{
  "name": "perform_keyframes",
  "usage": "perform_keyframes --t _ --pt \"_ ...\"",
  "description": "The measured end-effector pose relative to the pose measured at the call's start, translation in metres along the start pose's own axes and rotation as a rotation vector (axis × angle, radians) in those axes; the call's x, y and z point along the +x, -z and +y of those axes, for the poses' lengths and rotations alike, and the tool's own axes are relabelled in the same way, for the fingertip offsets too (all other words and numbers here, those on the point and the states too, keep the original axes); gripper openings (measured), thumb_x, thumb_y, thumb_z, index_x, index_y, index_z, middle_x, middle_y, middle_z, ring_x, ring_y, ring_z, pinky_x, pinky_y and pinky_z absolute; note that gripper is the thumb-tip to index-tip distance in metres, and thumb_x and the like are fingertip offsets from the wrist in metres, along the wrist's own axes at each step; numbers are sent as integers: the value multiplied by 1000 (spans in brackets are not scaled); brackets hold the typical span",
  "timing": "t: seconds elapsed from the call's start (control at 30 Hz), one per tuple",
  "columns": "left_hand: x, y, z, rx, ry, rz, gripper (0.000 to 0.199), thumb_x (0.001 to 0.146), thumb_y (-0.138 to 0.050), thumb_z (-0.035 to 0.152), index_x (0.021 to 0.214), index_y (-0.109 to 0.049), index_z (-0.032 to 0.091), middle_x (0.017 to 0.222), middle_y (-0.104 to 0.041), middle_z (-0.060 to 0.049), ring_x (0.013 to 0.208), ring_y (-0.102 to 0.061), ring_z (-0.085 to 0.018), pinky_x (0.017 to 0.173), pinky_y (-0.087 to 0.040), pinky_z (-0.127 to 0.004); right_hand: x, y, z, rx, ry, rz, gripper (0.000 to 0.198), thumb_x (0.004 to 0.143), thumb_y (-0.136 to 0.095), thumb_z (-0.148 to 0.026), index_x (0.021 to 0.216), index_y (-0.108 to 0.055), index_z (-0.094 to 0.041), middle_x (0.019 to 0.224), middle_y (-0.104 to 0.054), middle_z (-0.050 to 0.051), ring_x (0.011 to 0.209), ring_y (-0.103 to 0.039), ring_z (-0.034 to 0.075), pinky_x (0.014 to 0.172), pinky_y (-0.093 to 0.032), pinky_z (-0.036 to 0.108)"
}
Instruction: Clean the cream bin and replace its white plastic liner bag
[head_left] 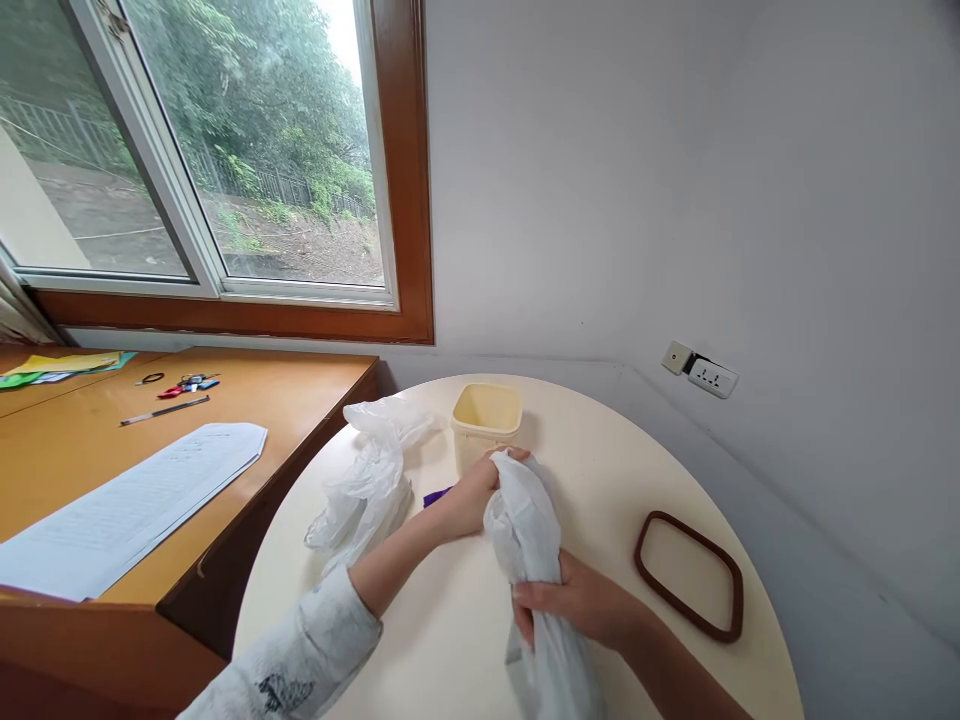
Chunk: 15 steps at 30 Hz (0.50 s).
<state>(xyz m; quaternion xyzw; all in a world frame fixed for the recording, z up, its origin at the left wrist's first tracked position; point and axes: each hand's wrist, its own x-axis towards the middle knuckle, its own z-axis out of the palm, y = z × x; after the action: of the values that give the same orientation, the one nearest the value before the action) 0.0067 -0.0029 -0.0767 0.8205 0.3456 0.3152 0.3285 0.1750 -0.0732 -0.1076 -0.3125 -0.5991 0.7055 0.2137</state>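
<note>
A white plastic bag (525, 510) is stretched between my two hands above the round table. My left hand (480, 488) grips its far upper end, close to the front of a cream plastic bin (487, 410). Lower down, my right hand (566, 600) is wrapped round the gathered middle of the bag, with the thumb across it. The bag's lower part (562, 670) hangs toward me and runs out of view. Behind my left wrist a small purple piece (435, 497) shows, mostly hidden by my forearm.
Another crumpled white plastic bag (367, 480) lies left on the round table (420, 640). A brown rounded frame (690, 575) lies on the right. The wooden desk (300, 375) holds papers (142, 500), a pen (165, 411) and keys (191, 384). A wall socket (712, 377) is at right.
</note>
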Motion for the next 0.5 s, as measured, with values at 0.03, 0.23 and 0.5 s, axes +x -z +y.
perform_keyframes --t 0.03,0.23,0.5 --pt "1 1 -1 -57 25 19 21 74 -55 27 92 -58 15 86 -59 -5 86 -53 -19 78 -43 -30 -2 6 -1 27 -3 23 30 76 -59 -41 67 -57 -12 62 -59 3 55 -53 11 59 -42 26" --pt "0 7 -3 -58 101 -49 22 69 -47 18 51 -35 17 51 -30 6 53 -28 -8 47 -26 -21 -9 22 -1 474 48 37 61 63 -62 -64 99 -55 -15 80 -65 9 69 -63 21 60 -48 32" --pt "-2 17 16 107 37 -432 28 66 -43 9 41 -32 17 43 -31 6 49 -22 -8 44 -23 -21 12 17 19 716 -113 -96 71 60 -39 -83 64 -56 -15 39 -41 -5 33 -34 6 37 -29 20"
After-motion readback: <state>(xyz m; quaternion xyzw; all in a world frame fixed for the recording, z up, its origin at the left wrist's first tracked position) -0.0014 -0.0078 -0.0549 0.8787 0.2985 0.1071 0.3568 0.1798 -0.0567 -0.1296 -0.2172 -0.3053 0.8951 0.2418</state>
